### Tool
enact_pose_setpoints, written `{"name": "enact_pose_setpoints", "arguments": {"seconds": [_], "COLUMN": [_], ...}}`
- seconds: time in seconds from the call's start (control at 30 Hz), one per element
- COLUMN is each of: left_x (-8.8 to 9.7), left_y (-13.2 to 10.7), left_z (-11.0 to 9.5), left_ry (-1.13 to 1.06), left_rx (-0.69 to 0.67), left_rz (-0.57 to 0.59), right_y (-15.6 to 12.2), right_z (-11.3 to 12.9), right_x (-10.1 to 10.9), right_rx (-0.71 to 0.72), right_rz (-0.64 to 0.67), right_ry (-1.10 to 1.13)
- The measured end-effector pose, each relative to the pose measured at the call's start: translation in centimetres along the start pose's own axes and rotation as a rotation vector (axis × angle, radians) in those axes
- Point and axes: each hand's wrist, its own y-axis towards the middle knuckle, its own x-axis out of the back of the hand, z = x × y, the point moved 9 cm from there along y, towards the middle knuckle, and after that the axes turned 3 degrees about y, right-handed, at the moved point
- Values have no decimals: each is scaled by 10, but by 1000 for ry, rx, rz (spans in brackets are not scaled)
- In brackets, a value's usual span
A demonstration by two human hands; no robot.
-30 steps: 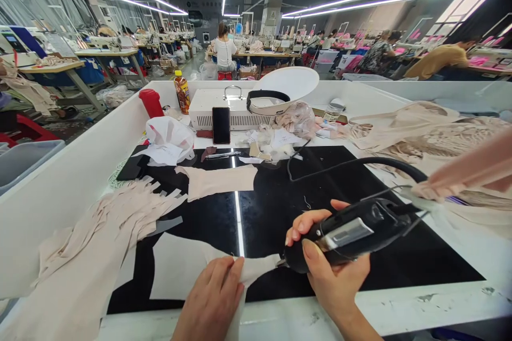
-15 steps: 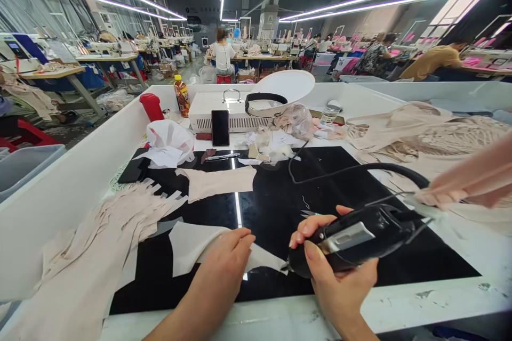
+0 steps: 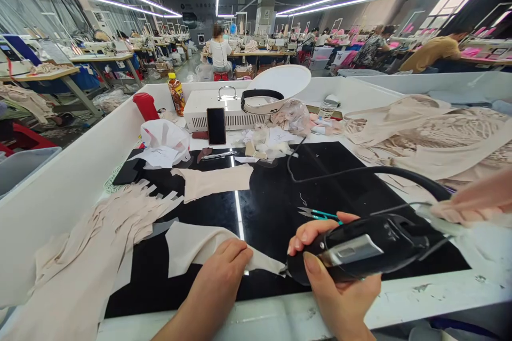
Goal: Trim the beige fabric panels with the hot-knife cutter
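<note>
My right hand [image 3: 334,277] is wrapped round a black corded handheld power tool [image 3: 360,248] with a silver plate on its side. Its narrow tip touches, or nearly touches, the pointed right end of a pale beige cloth piece [image 3: 192,245]. My left hand [image 3: 224,272], fingers together and curled down, presses on that cloth; the fingertips are partly hidden. Teal-handled thread snips [image 3: 320,214] lie just behind my right hand. At the tool's rear is a blurred hand [image 3: 476,200], apparently another person's, with something pale and translucent.
Another beige cloth piece [image 3: 218,180] lies on the black board [image 3: 276,192]. Cloth strips [image 3: 92,229] pile at left, more cloth [image 3: 424,128] at right. A phone [image 3: 216,126] leans on a white box [image 3: 200,109]. The tool's cable [image 3: 348,171] arches across the board. White walls [image 3: 80,154] edge the table.
The view has shifted slightly. More of the snips shows behind my right hand. My left hand still presses the cloth, and my right hand still grips the tool at its tapered end.
</note>
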Motion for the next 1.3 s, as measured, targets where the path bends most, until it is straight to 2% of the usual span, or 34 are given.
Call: {"name": "enact_pose_setpoints", "arguments": {"seconds": [0.17, 0.3, 0.53, 0.63, 0.83, 1.1, 1.3], "left_x": [2, -1, -4, -2, -10, -24, -24], "left_y": [-4, -5, -9, -8, -6, -21, -25], "left_z": [-4, -6, -25, -25, -28, -35, -37], "left_ry": [18, 91, 390, 391, 393, 469, 478], "left_rx": [-41, -58, -270, -258, -212, -224, -245], "left_rz": [-4, 13, -14, -12, 98, 102, 92], "right_y": [-3, -5, -10, -10, -8, -11, -14], "right_z": [2, 2, 0, 1, 7, 8, 8], "right_x": [-3, -3, -1, 0, -7, -5, -5], "right_rx": [0, 17, 2, -3, 10, -13, -39], "right_rz": [12, -32, -67, -67, -11, 11, 38], "right_ry": [8, -2, -44, -65, -75, -86, -57]}}
